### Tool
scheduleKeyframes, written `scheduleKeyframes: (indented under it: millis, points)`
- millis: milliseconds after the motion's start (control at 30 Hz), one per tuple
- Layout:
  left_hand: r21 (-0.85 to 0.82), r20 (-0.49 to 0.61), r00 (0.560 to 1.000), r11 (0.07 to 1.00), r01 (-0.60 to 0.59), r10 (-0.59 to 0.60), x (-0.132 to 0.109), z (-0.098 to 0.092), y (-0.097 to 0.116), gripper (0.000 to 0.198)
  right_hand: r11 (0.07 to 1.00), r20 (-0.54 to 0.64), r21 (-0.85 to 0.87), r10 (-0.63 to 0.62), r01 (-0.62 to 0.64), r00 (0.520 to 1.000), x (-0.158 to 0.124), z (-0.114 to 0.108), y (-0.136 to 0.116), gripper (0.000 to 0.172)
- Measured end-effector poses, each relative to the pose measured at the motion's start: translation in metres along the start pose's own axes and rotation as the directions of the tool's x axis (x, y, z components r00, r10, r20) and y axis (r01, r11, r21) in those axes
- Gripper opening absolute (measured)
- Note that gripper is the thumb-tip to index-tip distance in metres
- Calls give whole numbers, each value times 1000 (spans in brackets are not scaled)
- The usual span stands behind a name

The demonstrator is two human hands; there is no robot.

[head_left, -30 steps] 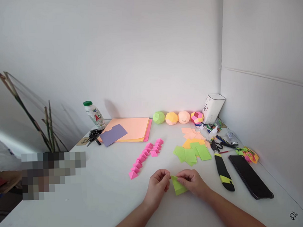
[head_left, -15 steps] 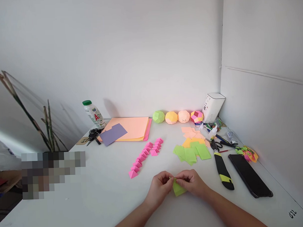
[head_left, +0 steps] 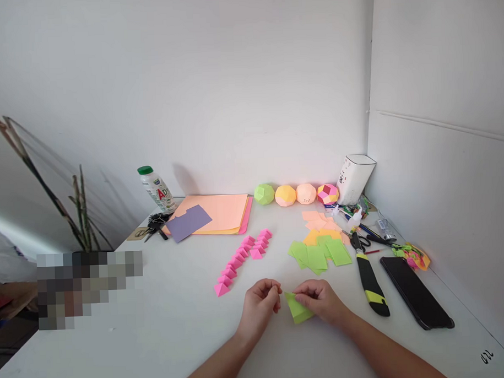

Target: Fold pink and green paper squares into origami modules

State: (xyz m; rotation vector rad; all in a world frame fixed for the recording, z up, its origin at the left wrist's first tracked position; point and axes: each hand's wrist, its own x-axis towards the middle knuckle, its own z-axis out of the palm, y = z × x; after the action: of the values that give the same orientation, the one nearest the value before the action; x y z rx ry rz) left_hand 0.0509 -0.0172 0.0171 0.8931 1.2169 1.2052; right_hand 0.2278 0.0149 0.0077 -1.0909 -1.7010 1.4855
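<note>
A creased piece of green paper (head_left: 298, 310) is pinched at its top right between the thumb and fingers of my right hand (head_left: 322, 302). Just left of the paper and apart from it, my left hand (head_left: 262, 305) has its fingers curled and thumb against them, with nothing showing in them. Beyond my hands lie loose green paper pieces (head_left: 316, 257), with orange pieces (head_left: 314, 237) and peach pieces (head_left: 313, 215) behind. Folded pink paper units (head_left: 237, 259) stand in two slanting rows to the left.
A utility knife (head_left: 371, 287) and a black phone (head_left: 415, 292) lie to the right, with scissors (head_left: 363, 241) and a glue bottle (head_left: 354, 221) behind. Paper balls (head_left: 285, 195) line the wall. Peach sheets (head_left: 228, 209), a purple card (head_left: 189, 223), keys (head_left: 156, 225) and a white bottle (head_left: 158, 191) are back left.
My left hand has let go of the green paper and drawn slightly left. My right hand still holds the paper, whose top left corner now shows.
</note>
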Motion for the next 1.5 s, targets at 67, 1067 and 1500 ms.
scheduleKeyframes:
  millis: [67, 1067, 1500]
  points:
    - [-3, 10, 1000, 1000, 14, -14, -1, 1, 2, 12, 1000, 1, 3, -1, 1, 1000, 1, 0, 1, 20]
    - [12, 48, 997, 998, 55, -55, -4, 2, 2, 16, 965, -67, 259, 51, -32, 996, -1, 2, -3, 23]
    - [-64, -9, 998, 996, -60, 59, -4, 1, 3, 25, 977, -35, 208, 53, -44, 998, 0, 2, 5, 31]
